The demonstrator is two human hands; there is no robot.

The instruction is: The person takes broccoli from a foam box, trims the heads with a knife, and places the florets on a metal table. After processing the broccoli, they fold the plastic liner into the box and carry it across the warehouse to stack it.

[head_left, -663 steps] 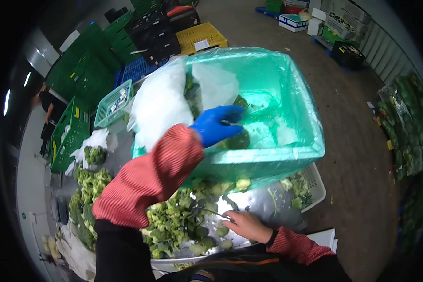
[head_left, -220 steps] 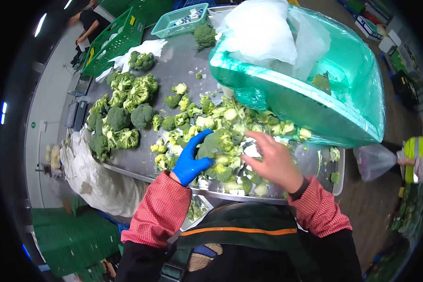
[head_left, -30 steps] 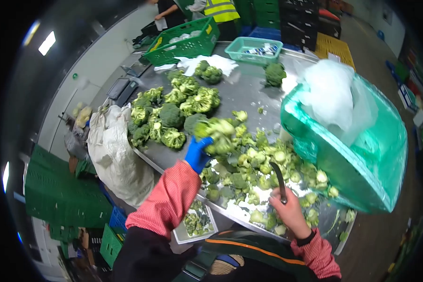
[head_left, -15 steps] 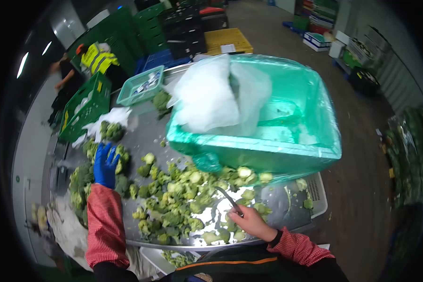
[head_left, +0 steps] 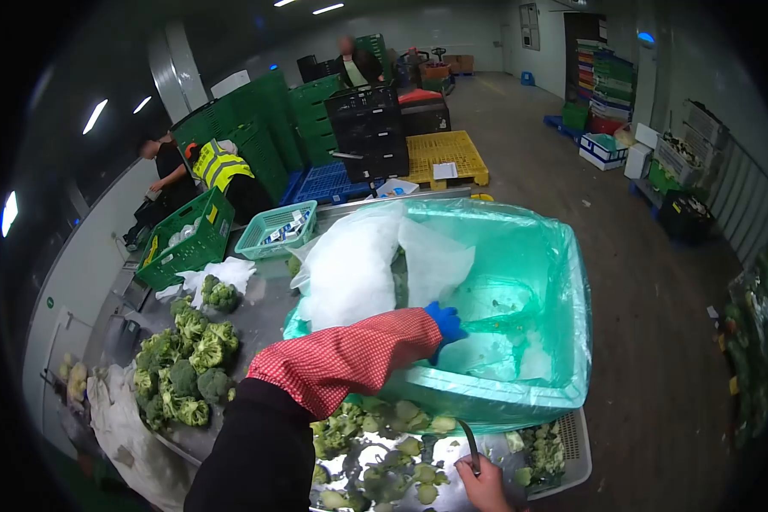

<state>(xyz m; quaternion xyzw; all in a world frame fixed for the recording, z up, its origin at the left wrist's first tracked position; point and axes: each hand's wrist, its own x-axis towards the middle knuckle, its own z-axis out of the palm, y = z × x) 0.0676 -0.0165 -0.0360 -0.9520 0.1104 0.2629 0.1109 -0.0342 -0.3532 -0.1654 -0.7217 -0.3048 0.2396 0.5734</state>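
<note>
The blue-gloved left hand [head_left: 446,328], over the green broccoli heads [head_left: 188,363] half a second ago, now reaches into the rectangular bin lined with green plastic [head_left: 495,391], leaving those heads well to its left on the grey metal tabletop [head_left: 269,309]. Whether it is open or gripping anything, I cannot tell; the bare right hand [head_left: 484,487] grips a dark curved knife [head_left: 469,441] beside cut pale-green broccoli pieces [head_left: 427,493].

Yellow pallet [head_left: 454,150] with a white sheet [head_left: 445,171] on it, beside stacked black crates [head_left: 369,128].
</note>
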